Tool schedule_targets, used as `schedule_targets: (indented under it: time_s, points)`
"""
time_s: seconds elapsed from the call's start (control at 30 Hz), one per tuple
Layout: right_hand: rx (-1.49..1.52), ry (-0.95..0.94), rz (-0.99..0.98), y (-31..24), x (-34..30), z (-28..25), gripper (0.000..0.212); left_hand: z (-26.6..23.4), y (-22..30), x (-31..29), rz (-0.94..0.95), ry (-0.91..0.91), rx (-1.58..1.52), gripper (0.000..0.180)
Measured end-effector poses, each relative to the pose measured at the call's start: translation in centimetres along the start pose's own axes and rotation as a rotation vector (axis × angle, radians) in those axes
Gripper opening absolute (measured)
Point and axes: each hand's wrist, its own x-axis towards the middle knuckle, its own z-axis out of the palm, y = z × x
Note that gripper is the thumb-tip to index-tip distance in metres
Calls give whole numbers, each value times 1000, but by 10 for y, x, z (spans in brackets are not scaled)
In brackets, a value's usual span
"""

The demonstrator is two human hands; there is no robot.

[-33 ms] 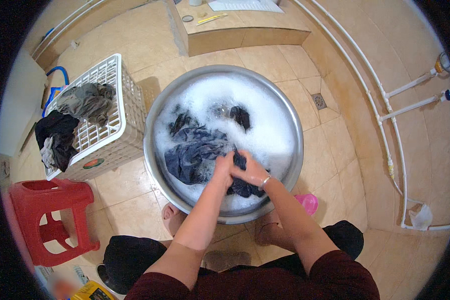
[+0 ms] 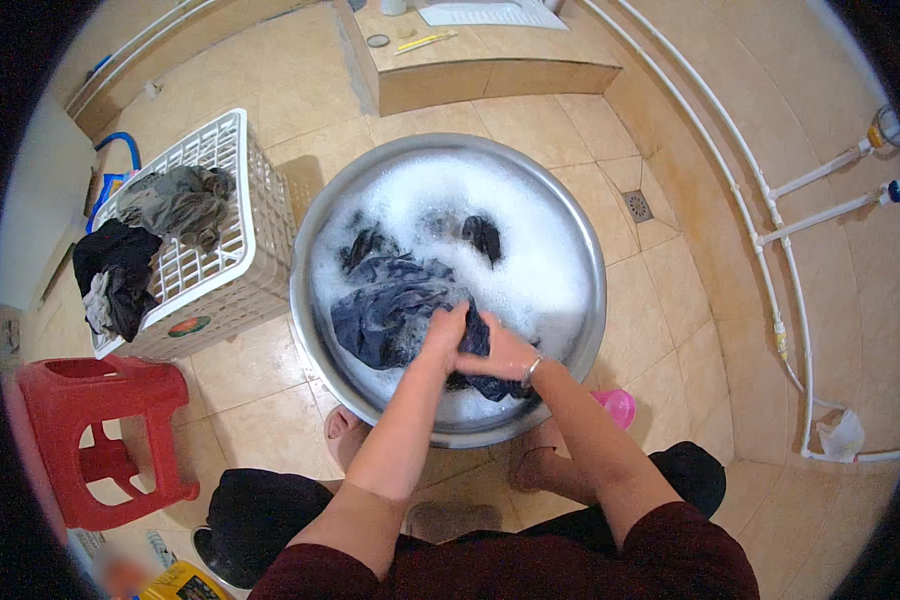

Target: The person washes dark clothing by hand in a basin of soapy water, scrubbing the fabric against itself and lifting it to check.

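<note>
I've got both hands' fingers clenched on the dark blue garment (image 2: 400, 315) inside the metal basin (image 2: 570, 230), so I'd scrub low in the suds.

White laundry basket (image 2: 232, 262) with clothes, red plastic stool (image 2: 100, 420), floor drain (image 2: 638, 206), white wall pipes (image 2: 770, 250).

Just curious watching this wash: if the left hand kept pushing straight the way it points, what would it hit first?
The left hand points up-right, already gripping the dark blue cloth. Beyond lies foam, then probably the basin wall; depth is unclear.
</note>
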Motion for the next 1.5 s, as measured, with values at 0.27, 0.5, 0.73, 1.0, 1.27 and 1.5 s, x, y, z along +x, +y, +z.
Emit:
schedule_targets:
  time_s: [0.27, 0.5, 0.73, 1.0, 1.27, 1.5]
  points:
    - [-110, 339, -511, -48, -26, -59, 34, -27, 100, -78, 652, 17, 1210, 40]
    - [398, 369, -360, -98, -12, -80, 30, -22, 89, -57, 499, -774, -153, 29]
    - [458, 904, 180, -46, 64, -63, 20, 12, 58, -44, 402, -692, -50, 71]
    - [1466, -278, -308, -37, 61, -54, 79, 1, 45, -48, -98, -751, -663, 18]
    - [1174, -417, -197, -31, 65, -68, 48, 19, 31, -41, 58, -736, -285, 13]
    - [607, -144, 25, -34, 60, -57, 14, 43, -19, -18, 581, -362, 144, 44]
